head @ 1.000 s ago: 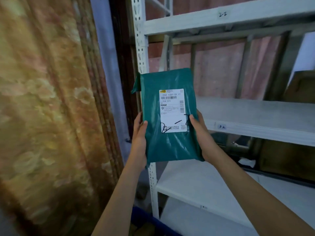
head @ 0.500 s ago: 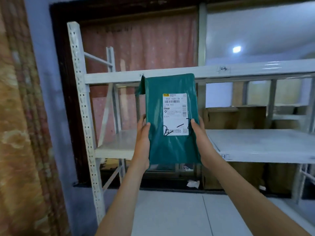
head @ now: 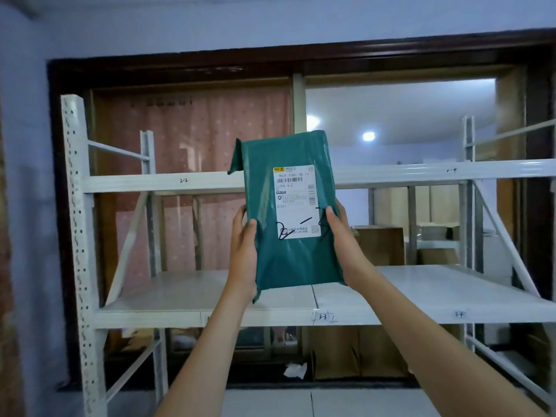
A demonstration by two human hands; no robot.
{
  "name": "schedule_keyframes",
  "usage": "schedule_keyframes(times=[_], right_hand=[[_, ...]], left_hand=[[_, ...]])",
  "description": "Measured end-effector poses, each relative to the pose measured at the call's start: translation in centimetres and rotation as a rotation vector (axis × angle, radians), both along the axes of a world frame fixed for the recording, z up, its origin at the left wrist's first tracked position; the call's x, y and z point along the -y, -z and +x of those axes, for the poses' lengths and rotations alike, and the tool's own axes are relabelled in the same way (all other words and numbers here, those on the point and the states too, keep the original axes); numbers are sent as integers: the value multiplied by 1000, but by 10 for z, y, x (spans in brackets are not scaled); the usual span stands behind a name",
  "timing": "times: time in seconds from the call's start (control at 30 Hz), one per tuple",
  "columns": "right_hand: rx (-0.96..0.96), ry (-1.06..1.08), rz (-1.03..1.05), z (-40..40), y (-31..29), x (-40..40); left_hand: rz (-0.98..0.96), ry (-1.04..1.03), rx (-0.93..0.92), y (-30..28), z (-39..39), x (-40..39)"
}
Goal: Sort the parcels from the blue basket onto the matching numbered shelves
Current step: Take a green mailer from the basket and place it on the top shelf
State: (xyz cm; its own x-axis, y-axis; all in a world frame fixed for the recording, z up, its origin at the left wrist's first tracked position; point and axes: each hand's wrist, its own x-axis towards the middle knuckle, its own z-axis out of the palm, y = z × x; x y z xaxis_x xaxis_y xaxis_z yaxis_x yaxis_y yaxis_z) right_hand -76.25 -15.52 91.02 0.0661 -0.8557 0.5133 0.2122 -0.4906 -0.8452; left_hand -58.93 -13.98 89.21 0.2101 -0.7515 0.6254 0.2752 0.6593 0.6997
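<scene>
Item 1, rack upright [head: 78, 236]: white perforated post, standing at 9 o'clock of the view; no hazard noted.

Item 2, upper shelf [head: 150, 182]: front beam bearing the handwritten tag "2-2" [head: 183, 180] at 10 o'clock; another tag at 2 o'clock is too blurred to read with confidence.

Item 3, left hand [head: 245, 254]: grasping the parcel's left edge, thumb lying on the front face, fingers wrapping behind.

Item 4, parcel [head: 288, 212]: green plastic mailer, being held upright at the centre of the view, in the air in front of the rack, resting on no shelf. Its white label [head: 296, 201] is carrying a pen mark that seems to read "2-", the last figure partly covered by the right thumb.

Item 5, right hand [head: 340, 239]: gripping the parcel's right edge, thumb pressing on the label corner.

Item 6, lower shelf [head: 421, 284]: front beam tagged "3-3" [head: 323, 317] at 6 o'clock.

Risks, as judged:
- Misfiling: the covered figure may be misread, sending the parcel to the wrong bay.
- Confusing levels: the parcel is hanging between the 2-row and the 3-row.
- Slipping: the film looks slick, and only the edges are being grasped.
- Overhang: a careless set-down near the beam may be leaving it liable to slide off.
</scene>
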Motion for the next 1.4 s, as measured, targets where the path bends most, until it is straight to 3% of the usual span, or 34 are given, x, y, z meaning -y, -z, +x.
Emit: schedule_keyframes(times=[0.43, 0.77, 1.13, 1.4], right_hand=[[-32, 58, -251, -19, -146, 49], [-64, 170, -407, -9, -230, 125], [-201, 335, -391, 0, -234, 221], [-268, 311, -252, -4, -215, 277]], left_hand=[[-167, -48, 54, -144, -21, 48], [-333, -31, 119, -229, -8, 139], [-290, -112, 263, -243, 1, 243], [-177, -127, 312, -232, 8, 284]])
